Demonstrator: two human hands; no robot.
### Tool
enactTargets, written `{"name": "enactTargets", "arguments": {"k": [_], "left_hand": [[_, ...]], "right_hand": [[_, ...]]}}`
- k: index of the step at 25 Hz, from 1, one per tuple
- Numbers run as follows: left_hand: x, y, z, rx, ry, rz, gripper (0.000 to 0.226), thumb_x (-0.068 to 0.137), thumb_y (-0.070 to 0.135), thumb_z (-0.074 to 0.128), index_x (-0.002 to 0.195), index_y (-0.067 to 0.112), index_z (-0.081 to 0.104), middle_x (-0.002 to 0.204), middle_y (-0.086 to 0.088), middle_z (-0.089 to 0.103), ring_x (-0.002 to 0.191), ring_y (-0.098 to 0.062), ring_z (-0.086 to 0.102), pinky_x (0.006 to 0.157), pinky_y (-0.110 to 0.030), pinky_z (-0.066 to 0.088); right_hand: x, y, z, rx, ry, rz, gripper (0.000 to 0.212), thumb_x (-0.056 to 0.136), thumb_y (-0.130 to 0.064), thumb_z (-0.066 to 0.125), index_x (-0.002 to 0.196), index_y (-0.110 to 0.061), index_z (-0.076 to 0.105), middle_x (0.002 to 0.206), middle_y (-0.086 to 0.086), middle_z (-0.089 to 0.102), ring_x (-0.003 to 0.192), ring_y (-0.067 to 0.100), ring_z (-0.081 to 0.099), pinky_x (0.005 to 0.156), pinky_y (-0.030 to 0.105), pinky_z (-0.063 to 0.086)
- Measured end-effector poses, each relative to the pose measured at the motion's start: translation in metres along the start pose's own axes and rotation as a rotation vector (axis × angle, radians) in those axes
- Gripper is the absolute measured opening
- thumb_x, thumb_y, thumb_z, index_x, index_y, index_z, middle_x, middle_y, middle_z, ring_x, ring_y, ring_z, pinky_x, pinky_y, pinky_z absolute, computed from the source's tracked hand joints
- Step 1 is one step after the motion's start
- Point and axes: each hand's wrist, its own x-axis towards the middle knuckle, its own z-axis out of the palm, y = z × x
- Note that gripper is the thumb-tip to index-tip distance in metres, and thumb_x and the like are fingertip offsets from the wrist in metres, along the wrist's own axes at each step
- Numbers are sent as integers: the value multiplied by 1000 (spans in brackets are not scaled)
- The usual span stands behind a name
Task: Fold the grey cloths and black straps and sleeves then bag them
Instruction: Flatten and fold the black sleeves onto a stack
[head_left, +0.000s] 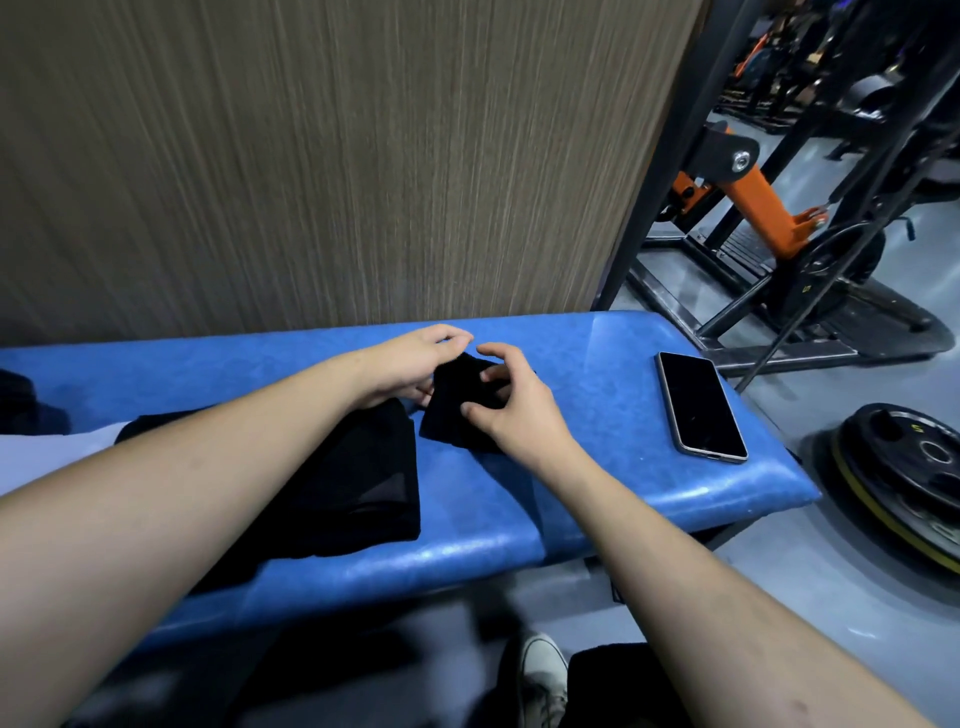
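Both hands meet on a small folded black fabric sleeve (457, 402): left hand (410, 364) pinches its far edge, right hand (511, 405) presses curled fingers onto it, atop the padded blue vinyl bench (597, 499). Right of them lies a black smartphone (701, 405); behind, a wood-grain wall panel (311, 156).

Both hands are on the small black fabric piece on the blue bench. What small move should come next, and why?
Probably press the small black fabric piece flat: the left hand pinches its far edge, and the right hand rests curled on it, beside the larger black pile.

Dim, soft focus, warped edges
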Motion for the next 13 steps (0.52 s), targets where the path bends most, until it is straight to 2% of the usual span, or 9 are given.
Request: {"name": "enactTargets", "arguments": {"k": [1, 3, 5, 7, 9, 10, 12, 13], "left_hand": [[0, 0, 0, -3, -8, -3, 36, 106, 42, 37, 134, 22, 50, 100, -7, 57, 69, -16, 54, 67, -30, 48], [1, -2, 0, 1, -13, -2, 38, 105, 44, 42, 132, 19, 51, 98, -7, 60, 64, -14, 55, 63, -28, 46], [3, -6, -4, 106, 19, 24, 34, 99, 38, 58, 130, 24, 52, 84, -4, 61, 54, -9, 52, 53, -23, 41], [6, -10, -8, 233, 50, 70, 42, 93, 21, 69, 131, 30, 53, 61, 5, 52, 45, -7, 43, 47, -20, 35], [7, -11, -9, 226, 50, 96, 45, 92, 7, 67, 128, 30, 56, 50, 12, 45, 39, -3, 40, 42, -15, 34], [6, -10, -9, 201, 49, 111, 43, 93, 4, 65, 127, 30, 57, 52, 10, 46, 38, -1, 42, 42, -13, 35], [4, -6, -10, 158, 55, 138, 41, 93, 1, 62, 123, 29, 61, 64, 2, 47, 46, -2, 48, 48, -12, 40], [3, -4, -11, 145, 55, 157, 40, 93, 1, 62, 121, 30, 63, 69, -3, 47, 53, -5, 51, 52, -14, 43]], "right_hand": [[-1, -3, 1, 32, -30, 14, 67, 80, -13, 78, 138, -28, 46, 111, -6, 57, 82, 13, 58, 76, 18, 47], [-2, -6, 3, 133, -97, 46, 70, 82, -14, 79, 140, -27, 42, 111, -6, 55, 75, 13, 59, 76, 22, 51], [-2, -6, 0, 348, -117, 104, 59, 90, -8, 71, 140, -19, 42, 114, 4, 61, 77, 18, 62, 73, 31, 55], [0, -2, -7, 504, -25, 125, 39, 95, 1, 60, 131, -10, 49, 111, 16, 67, 80, 25, 64, 65, 33, 55], [2, 5, -20, 341, 166, 118, 30, 94, -1, 58, 120, -16, 58, 110, 12, 66, 81, 20, 63, 66, 27, 52], [2, 10, -26, 228, 229, 124, 31, 93, -6, 60, 119, -22, 59, 111, 6, 62, 81, 15, 61, 67, 19, 49], [0, 17, -36, 190, 152, 170, 42, 94, -13, 64, 130, -32, 53, 113, 4, 59, 77, 11, 58, 61, 7, 44], [-2, 20, -38, 234, 58, 172, 48, 95, -13, 64, 135, -34, 49, 112, 10, 62, 75, 15, 59, 60, 7, 45]]}}
